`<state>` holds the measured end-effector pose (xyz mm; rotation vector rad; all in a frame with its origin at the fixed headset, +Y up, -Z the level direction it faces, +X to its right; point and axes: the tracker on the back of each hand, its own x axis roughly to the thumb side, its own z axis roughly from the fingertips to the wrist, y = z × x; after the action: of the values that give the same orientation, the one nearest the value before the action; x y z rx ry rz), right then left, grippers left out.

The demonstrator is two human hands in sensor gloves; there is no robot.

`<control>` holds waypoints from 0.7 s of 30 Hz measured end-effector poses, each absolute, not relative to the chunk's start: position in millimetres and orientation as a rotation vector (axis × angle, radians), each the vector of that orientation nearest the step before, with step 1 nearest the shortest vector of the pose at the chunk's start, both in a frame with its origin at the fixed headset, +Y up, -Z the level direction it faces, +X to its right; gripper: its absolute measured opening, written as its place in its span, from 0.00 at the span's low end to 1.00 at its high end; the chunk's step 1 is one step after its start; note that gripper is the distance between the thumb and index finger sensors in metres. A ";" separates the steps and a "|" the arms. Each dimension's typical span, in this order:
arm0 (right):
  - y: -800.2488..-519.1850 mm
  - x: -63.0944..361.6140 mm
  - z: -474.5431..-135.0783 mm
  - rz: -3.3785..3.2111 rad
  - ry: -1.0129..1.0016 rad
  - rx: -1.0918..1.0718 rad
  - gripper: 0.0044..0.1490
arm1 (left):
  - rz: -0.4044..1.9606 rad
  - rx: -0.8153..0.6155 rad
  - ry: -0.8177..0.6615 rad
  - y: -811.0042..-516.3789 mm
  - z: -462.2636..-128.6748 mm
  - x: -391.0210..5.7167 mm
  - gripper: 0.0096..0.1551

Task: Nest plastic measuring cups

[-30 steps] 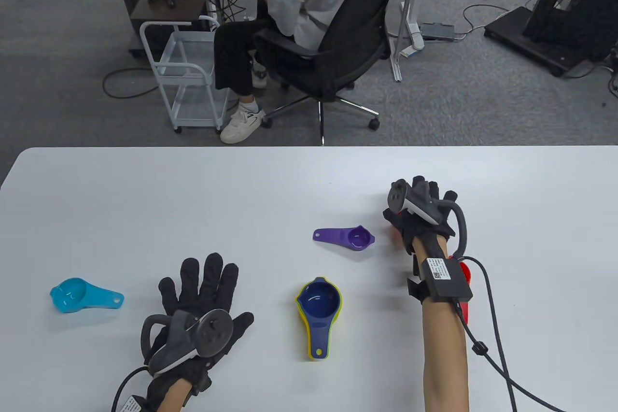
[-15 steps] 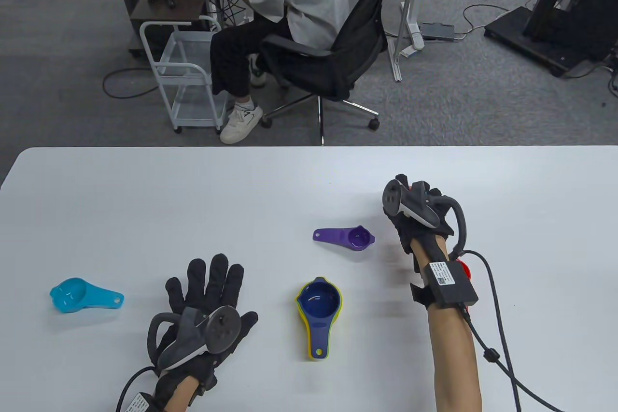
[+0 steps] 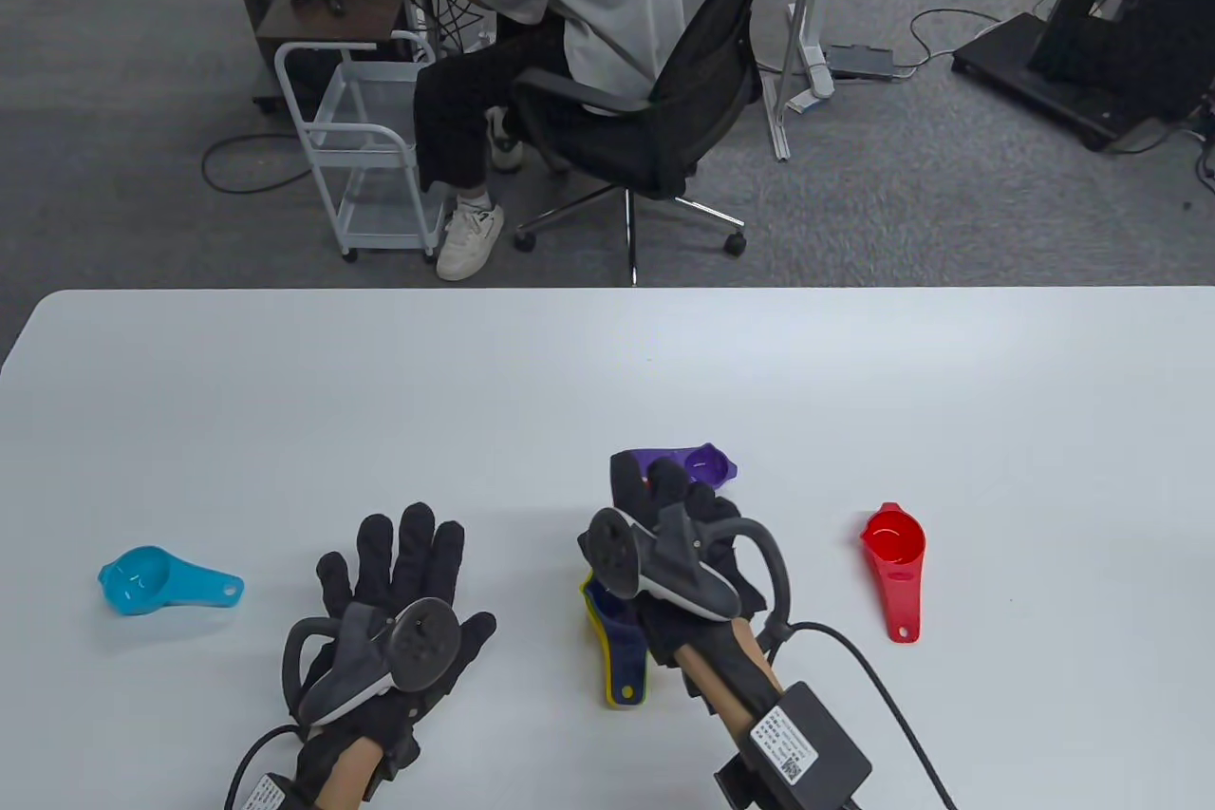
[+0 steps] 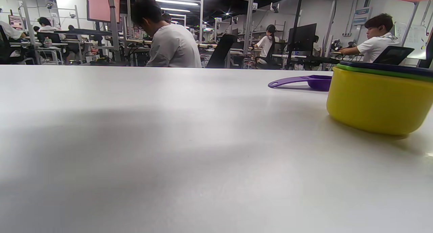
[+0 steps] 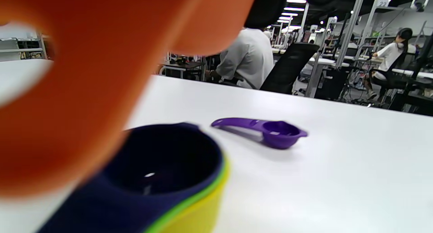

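Observation:
A nested stack of yellow, green and navy cups (image 3: pixel 622 668) sits mid-table; it also shows in the left wrist view (image 4: pixel 375 101) and the right wrist view (image 5: pixel 162 162). My right hand (image 3: pixel 664 492) is over the stack's bowl and holds an orange cup (image 5: pixel 84 73) just above the navy cup; the hand hides it in the table view. A purple cup (image 3: pixel 707 465) lies just beyond the hand. A red cup (image 3: pixel 894 554) lies to the right. A light blue cup (image 3: pixel 152 579) lies far left. My left hand (image 3: pixel 399 563) rests flat on the table, fingers spread and empty.
The white table's far edge (image 3: pixel 607 290) runs across the middle of the table view. Beyond it a person sits in an office chair (image 3: pixel 683 88) beside a white cart (image 3: pixel 365 155). My right wrist cable (image 3: pixel 883 687) trails to the bottom edge.
My right hand has come from the far right of the table to over the nested stack, carrying the orange cup. The red cup, hidden behind my wrist before, now shows. The left hand has barely moved.

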<state>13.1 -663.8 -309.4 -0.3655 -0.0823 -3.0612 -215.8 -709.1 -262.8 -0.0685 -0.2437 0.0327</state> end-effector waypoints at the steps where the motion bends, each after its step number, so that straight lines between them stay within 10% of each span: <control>1: -668.9 6.7 -308.6 -3.063 -0.140 -0.351 0.52 | 0.044 -0.072 -0.239 -709.0 -262.4 -217.5 0.55; 21: -714.3 -9.8 -312.3 -2.949 -0.222 -0.060 0.50 | 0.041 -0.102 -0.234 -706.5 -258.3 -214.2 0.55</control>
<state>-9.8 -714.3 -312.3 -0.0600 -0.2224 -2.9490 -214.2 -706.5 -258.3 -0.1020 -0.2345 0.0415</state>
